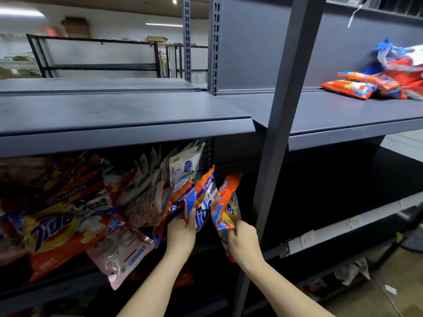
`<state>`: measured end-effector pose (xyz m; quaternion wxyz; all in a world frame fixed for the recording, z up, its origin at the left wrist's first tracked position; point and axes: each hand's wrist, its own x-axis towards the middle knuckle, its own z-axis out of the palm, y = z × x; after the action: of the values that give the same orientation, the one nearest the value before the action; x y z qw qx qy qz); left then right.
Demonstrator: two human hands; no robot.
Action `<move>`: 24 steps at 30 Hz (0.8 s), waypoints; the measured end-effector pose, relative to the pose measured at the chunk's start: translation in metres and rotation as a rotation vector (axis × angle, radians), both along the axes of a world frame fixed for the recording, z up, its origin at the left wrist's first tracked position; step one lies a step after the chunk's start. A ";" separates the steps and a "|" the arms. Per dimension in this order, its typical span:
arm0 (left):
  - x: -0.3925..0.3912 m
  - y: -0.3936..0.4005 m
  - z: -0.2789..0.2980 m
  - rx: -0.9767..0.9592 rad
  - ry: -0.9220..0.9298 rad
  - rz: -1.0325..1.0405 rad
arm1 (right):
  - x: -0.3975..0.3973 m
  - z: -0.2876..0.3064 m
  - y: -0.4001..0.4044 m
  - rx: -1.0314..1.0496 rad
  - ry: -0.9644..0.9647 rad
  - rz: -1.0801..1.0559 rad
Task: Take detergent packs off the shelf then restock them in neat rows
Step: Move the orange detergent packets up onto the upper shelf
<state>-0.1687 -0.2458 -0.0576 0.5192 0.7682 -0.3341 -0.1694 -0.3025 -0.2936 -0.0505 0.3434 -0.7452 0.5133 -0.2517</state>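
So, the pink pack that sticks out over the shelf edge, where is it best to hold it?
Probably pinch the pink pack at its sealed lower end, coming from the front and below: that corner overhangs the shelf edge toward you, while the orange Tide pack covers its upper end.

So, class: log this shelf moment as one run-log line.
left hand: grips orange Tide detergent pack | right hand: grips second orange detergent pack | dark grey metal upper shelf: bare here
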 end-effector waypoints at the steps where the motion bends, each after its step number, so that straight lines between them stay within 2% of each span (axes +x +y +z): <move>1: -0.006 0.004 0.002 -0.058 0.018 0.020 | -0.004 0.002 0.002 -0.017 -0.059 -0.023; 3: -0.018 0.010 0.005 -0.128 0.036 0.063 | -0.011 0.006 0.008 -0.058 -0.160 -0.061; 6: -0.032 0.016 0.008 -0.184 -0.042 0.135 | -0.021 0.014 0.016 -0.076 -0.265 -0.074; 15: -0.049 0.041 0.024 -0.148 -0.249 0.330 | -0.051 0.043 0.033 -0.191 -0.449 -0.072; 19: -0.062 0.050 0.042 -0.177 -0.224 0.386 | -0.070 0.059 0.030 -0.285 -0.397 -0.083; 24: -0.093 0.067 0.070 -0.272 -0.207 0.409 | -0.101 0.084 0.027 -0.199 -0.544 -0.050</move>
<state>-0.2618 -0.1783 0.0127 0.6040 0.7563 -0.2429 0.0651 -0.4038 -0.2662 0.0330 0.3876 -0.6673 0.3933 -0.4998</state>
